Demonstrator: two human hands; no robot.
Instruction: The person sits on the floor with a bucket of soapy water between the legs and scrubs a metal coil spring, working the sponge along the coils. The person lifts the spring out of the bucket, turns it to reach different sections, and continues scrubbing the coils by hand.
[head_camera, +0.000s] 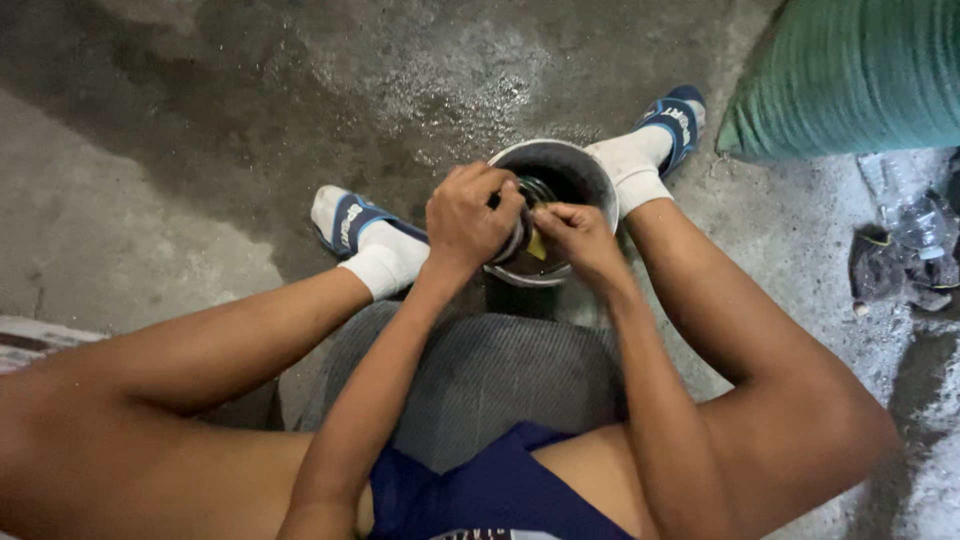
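A grey metal bowl (592, 170) with dark liquid stands on the wet concrete floor between my feet. Over its near rim my left hand (468, 215) grips a small round metal part (516, 240), mostly hidden under the fingers. My right hand (578, 238) pinches a small yellow piece (537, 245) against that part. Both hands meet above the bowl and touch each other.
I sit low with knees spread, feet in white socks and blue sandals (345, 222) beside the bowl. A green woven sack (850, 75) lies at the upper right. Crumpled clear plastic bottles and dark scraps (905, 250) lie at the right edge.
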